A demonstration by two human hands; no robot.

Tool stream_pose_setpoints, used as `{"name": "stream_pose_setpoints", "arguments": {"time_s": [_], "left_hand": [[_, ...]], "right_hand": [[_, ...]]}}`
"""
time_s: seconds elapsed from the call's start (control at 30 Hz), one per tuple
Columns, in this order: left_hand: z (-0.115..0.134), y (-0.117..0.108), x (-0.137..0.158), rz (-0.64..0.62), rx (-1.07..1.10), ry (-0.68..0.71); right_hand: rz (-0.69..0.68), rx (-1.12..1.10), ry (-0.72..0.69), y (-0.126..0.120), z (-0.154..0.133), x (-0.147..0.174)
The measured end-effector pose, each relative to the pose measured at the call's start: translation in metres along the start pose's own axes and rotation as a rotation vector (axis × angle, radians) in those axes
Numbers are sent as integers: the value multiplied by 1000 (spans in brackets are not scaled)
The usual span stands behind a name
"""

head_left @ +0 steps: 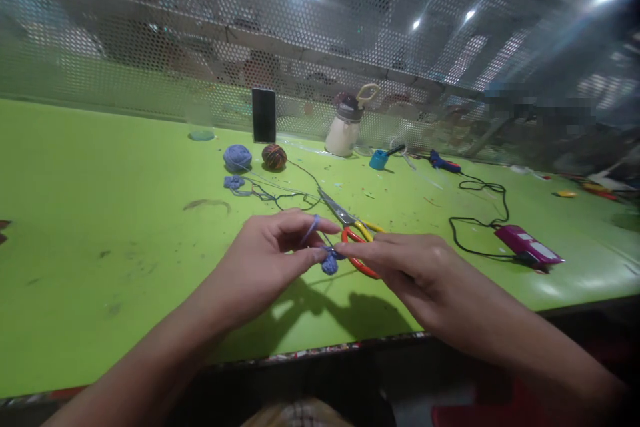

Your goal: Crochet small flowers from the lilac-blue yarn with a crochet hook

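Observation:
A small blue-violet crochet piece (329, 263) is pinched between the thumb and fingers of my left hand (280, 243). Blue yarn (311, 229) loops over that hand's raised index finger. My right hand (417, 263) is closed, its fingertips meeting the piece from the right. It grips a thin crochet hook (329, 241), mostly hidden by the fingers. Just behind the hands, scissors (343, 213) with red and yellow handles lie on the table, partly covered by my right hand. A blue yarn ball (237, 158) and a dark multicoloured yarn ball (275, 157) sit farther back.
The green table (125, 213) ends at a perforated metal screen (200, 47). Along the back stand a phone (264, 116), a bottle (344, 130) and a blue pot (379, 160). Rightward lie a blue glue gun (445, 163) and a corded magenta box (529, 245). A blue crocheted bit (233, 182) lies left.

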State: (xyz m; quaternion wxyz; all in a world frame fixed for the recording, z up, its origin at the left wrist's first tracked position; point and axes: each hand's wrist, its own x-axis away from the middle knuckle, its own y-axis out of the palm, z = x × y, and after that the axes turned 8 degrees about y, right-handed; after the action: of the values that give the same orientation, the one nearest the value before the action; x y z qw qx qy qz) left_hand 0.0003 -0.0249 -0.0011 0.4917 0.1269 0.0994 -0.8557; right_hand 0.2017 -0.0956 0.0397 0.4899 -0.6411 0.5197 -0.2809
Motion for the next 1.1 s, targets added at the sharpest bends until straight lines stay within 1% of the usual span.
{"name": "stream_pose_setpoints", "arguments": {"time_s": [0.1,0.17,0.23,0.27,0.3,0.33,0.37,0.4,0.43,0.47,0.53,0.57,0.6,0.63,0.67,0.7,0.77,0.83,0.93,1.0,1.03,1.1], "left_hand": [[-2,4,3,70,-376,334],[-6,7,6,88,-555,541],[-10,10,8,108,-676,662],[-12,11,9,134,-724,697],[-14,12,10,174,-760,723],[-15,13,10,221,-776,740],[-15,14,10,269,-768,745],[-14,14,10,308,-734,719],[-13,13,9,331,-667,648],[-12,11,7,335,-558,533],[-8,4,3,284,-232,220],[-6,0,1,240,-46,63],[-4,-4,-1,191,120,-56],[-3,-8,-2,144,243,-136],[-2,-11,-4,105,315,-186],[-1,-13,-5,78,348,-205],[0,-14,-5,59,337,-200],[2,-14,-4,56,307,-176],[4,-15,-3,20,304,-167],[5,-17,-3,2,315,-179],[5,-18,-3,6,320,-186],[6,-19,-5,5,329,-186]], "right_hand": [[65,-24,25,8,-1,-5],[97,-139,58,16,0,-8],[130,-350,110,28,-1,-12],[177,-475,162,36,-1,-14],[252,-646,211,44,-3,-16],[273,-830,280,53,-6,-18],[289,-1015,330,62,-9,-20],[284,-1170,387,71,-13,-22],[325,-1304,404,79,-17,-24],[354,-1406,394,85,-20,-25],[377,-1473,377,92,-24,-25],[376,-1446,359,93,-23,-24],[375,-1379,336,92,-22,-22],[373,-1280,305,89,-19,-20],[378,-1147,274,84,-16,-17],[391,-999,219,79,-12,-14],[384,-673,119,67,-5,-8],[343,-387,13,56,0,-3],[267,-87,-48,42,0,3],[206,-27,-50,34,-1,5],[172,-53,-50,31,-2,5],[109,-198,-33,28,-2,5]]}}
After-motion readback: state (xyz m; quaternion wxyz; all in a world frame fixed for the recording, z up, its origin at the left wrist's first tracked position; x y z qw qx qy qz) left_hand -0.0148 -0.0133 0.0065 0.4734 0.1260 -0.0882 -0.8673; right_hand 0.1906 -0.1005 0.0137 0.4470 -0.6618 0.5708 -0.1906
